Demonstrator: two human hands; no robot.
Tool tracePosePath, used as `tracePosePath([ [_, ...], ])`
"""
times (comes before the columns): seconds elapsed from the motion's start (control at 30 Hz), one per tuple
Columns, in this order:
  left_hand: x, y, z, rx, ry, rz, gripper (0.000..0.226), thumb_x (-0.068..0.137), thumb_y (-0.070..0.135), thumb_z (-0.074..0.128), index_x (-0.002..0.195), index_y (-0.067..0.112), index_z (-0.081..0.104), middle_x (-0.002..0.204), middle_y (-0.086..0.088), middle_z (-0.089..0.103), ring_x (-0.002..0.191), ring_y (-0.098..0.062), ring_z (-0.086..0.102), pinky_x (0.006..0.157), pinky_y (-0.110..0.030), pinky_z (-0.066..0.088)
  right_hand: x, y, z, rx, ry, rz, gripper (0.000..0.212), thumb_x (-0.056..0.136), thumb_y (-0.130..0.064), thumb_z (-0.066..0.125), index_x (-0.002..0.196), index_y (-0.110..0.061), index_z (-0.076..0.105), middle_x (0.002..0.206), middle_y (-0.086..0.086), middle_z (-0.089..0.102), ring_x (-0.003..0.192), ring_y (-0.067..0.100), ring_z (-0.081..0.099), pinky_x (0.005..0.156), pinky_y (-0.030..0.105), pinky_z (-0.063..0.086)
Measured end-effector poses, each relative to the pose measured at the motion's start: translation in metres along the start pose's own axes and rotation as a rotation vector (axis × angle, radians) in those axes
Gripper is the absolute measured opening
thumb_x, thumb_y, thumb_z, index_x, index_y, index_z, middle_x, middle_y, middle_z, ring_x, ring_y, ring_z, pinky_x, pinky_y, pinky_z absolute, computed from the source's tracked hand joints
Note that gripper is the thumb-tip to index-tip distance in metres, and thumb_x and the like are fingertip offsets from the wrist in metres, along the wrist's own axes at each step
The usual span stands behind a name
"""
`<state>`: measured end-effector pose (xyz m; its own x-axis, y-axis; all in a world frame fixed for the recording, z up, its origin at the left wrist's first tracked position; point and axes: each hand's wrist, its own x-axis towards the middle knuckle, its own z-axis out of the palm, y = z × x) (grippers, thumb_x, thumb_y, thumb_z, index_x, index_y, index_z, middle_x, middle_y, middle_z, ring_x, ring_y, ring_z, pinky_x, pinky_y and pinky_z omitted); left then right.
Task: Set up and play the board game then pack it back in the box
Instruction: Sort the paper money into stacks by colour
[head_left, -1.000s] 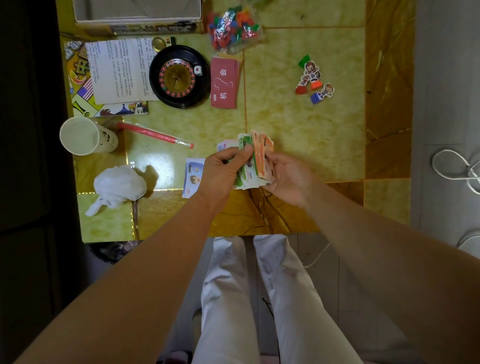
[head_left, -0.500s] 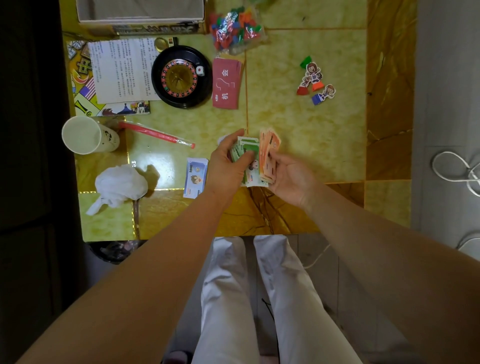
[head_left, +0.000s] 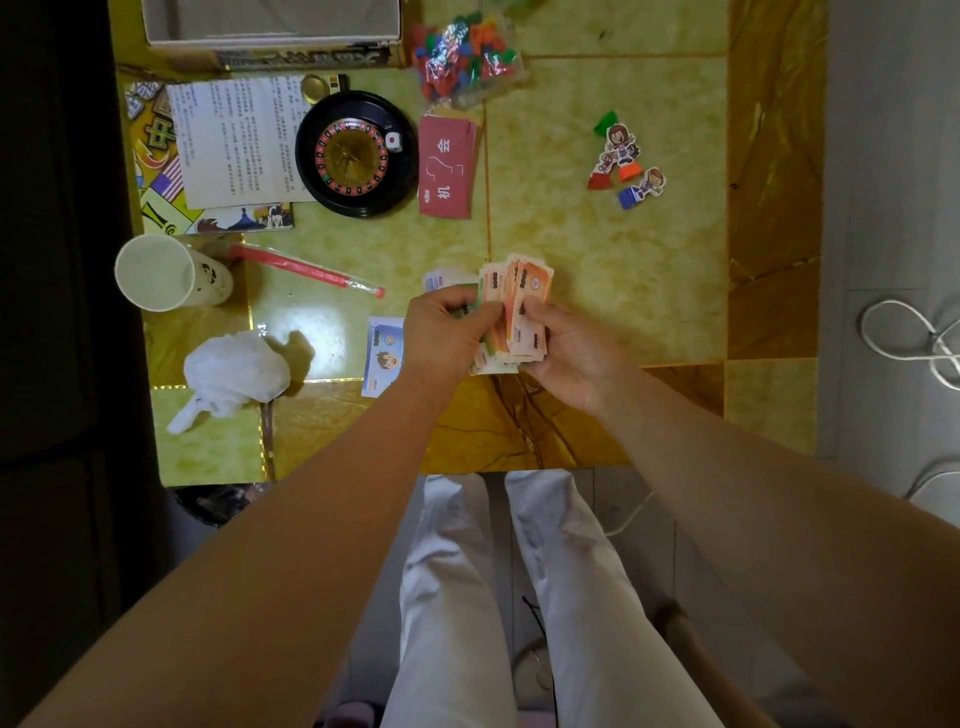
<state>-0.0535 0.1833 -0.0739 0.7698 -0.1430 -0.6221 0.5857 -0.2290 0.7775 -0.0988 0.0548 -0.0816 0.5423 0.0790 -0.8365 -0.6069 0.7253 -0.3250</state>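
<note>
Orange and green paper notes (head_left: 515, 291) stood fanned between the fingers: left hand (head_left: 441, 338) curled round their left edge, right hand (head_left: 574, 358) pinching their right edge.

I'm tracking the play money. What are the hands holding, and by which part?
A stack of play money: the left hand grips its left side, the right hand pinches its right side.

Home room: yellow marble-pattern table (head_left: 597, 270), tiled floor (head_left: 893, 156), paper cup (head_left: 171, 273), loose cable (head_left: 914, 338).
</note>
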Motion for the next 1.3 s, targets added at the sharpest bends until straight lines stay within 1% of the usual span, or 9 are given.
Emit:
tracePosePath([
  [0.13,-0.005,0.003,0.001,-0.053,-0.035,-0.004,0.020,0.087,0.014,0.069,0.069,0.006,0.065,0.054,0.004,0.064,0.044,-0.007,0.057,0.045,-0.022,0.047,0.000,-0.002,-0.002,0.001,0.012,0.005,0.022,0.102,-0.015,0.042,0.107,-0.012,0.063,0.092,0.007,0.072,0.083,0.018,0.068,0.083,0.035,0.054],
  [0.27,-0.006,0.003,0.003,-0.118,-0.022,-0.054,0.012,0.084,0.014,0.072,0.078,0.004,0.068,0.066,-0.001,0.070,0.059,-0.016,0.068,0.058,-0.034,0.058,-0.002,-0.003,-0.001,-0.006,0.023,0.028,0.023,0.102,-0.017,0.040,0.107,-0.012,0.062,0.089,0.006,0.072,0.078,0.016,0.068,0.076,0.031,0.056],
  [0.47,-0.006,0.001,-0.002,-0.137,0.006,-0.064,0.003,0.088,0.009,0.067,0.086,0.008,0.067,0.074,-0.002,0.070,0.059,-0.010,0.068,0.052,-0.023,0.054,0.001,-0.005,-0.003,-0.044,0.088,-0.008,0.024,0.102,-0.016,0.043,0.115,-0.008,0.061,0.095,0.007,0.072,0.083,0.019,0.070,0.081,0.038,0.055],
  [0.57,-0.002,-0.009,-0.010,-0.025,0.147,-0.049,0.002,0.087,0.011,0.068,0.088,0.011,0.067,0.081,-0.004,0.068,0.077,-0.022,0.070,0.071,-0.039,0.060,0.011,-0.003,-0.010,-0.487,0.393,-0.161,0.029,0.098,-0.017,0.052,0.125,-0.008,0.058,0.109,0.008,0.067,0.097,0.023,0.064,0.089,0.040,0.051],
  [0.63,0.000,-0.019,-0.019,0.032,0.231,-0.046,0.008,0.087,0.013,0.069,0.093,0.010,0.067,0.082,-0.003,0.068,0.083,-0.024,0.068,0.077,-0.045,0.058,0.017,0.001,-0.014,-0.945,0.512,-0.363,0.025,0.094,-0.016,0.053,0.115,-0.004,0.059,0.100,0.008,0.063,0.087,0.021,0.059,0.074,0.030,0.044],
  [0.77,0.001,-0.036,-0.034,0.110,0.294,-0.021,0.013,0.087,0.020,0.067,0.100,0.017,0.068,0.092,-0.005,0.070,0.086,-0.022,0.069,0.080,-0.046,0.057,0.026,0.019,-0.014,-1.583,0.500,-0.679,0.014,0.093,-0.012,0.053,0.105,-0.006,0.053,0.092,0.005,0.051,0.081,0.020,0.046,0.065,0.029,0.029],
  [0.9,0.000,-0.048,-0.043,0.065,0.311,0.000,0.015,0.088,0.015,0.065,0.102,0.016,0.067,0.091,-0.006,0.069,0.087,-0.023,0.069,0.079,-0.045,0.058,0.049,0.049,-0.021,-1.806,0.512,-0.640,0.016,0.094,-0.005,0.047,0.109,-0.004,0.051,0.108,0.014,0.055,0.100,0.030,0.050,0.077,0.033,0.036],
  [1.1,-0.002,-0.056,-0.058,0.015,0.270,0.059,0.017,0.082,0.019,0.063,0.098,0.024,0.068,0.096,-0.004,0.068,0.090,-0.022,0.067,0.081,-0.049,0.057,0.050,0.044,-0.023,-1.440,0.369,-0.703,0.015,0.089,-0.002,0.050,0.103,-0.002,0.053,0.098,0.012,0.055,0.091,0.031,0.053,0.073,0.038,0.038],
  [1.3,-0.004,-0.051,-0.061,0.019,0.204,0.077,0.026,0.088,0.005,0.062,0.110,0.018,0.065,0.098,0.011,0.064,0.089,-0.011,0.066,0.081,-0.044,0.057,0.026,0.031,-0.004,-1.017,0.213,-0.545,0.014,0.094,0.005,0.045,0.093,-0.009,0.043,0.088,0.007,0.069,0.082,0.014,0.065,0.059,0.013,0.042],
])
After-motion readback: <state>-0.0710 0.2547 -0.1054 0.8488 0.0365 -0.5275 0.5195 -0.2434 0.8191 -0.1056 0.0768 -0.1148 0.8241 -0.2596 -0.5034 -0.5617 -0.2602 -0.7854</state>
